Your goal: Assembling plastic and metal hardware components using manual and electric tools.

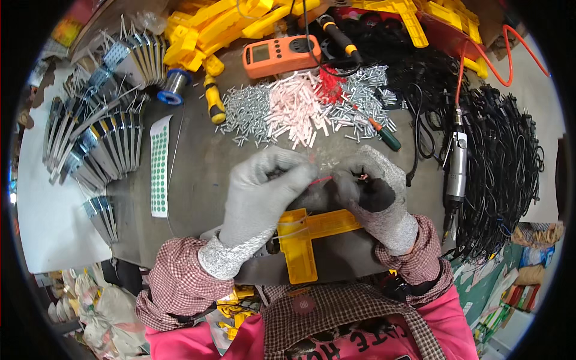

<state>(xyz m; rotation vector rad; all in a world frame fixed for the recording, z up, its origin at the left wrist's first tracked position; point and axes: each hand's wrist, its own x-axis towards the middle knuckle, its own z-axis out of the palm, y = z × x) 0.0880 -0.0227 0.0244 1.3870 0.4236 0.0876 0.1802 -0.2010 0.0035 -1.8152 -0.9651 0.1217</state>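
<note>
Grey worktop [204, 150] underlies left hand [259, 187] and right hand [379, 195], both pinched on red wire [321, 180], black lettering [361, 342] crossing pink shirt [445, 324]

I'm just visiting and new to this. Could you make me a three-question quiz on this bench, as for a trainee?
1. True or false: the left hand and the right hand are both bare.
2. What lies between the two heaps of silver screws? A: a wire spool; B: pale pink tubes; C: a power screwdriver.
3. Fill in: the plastic part just below the hands is ____.

Key: 1 False, both are gloved; 2 B; 3 yellow.
</note>
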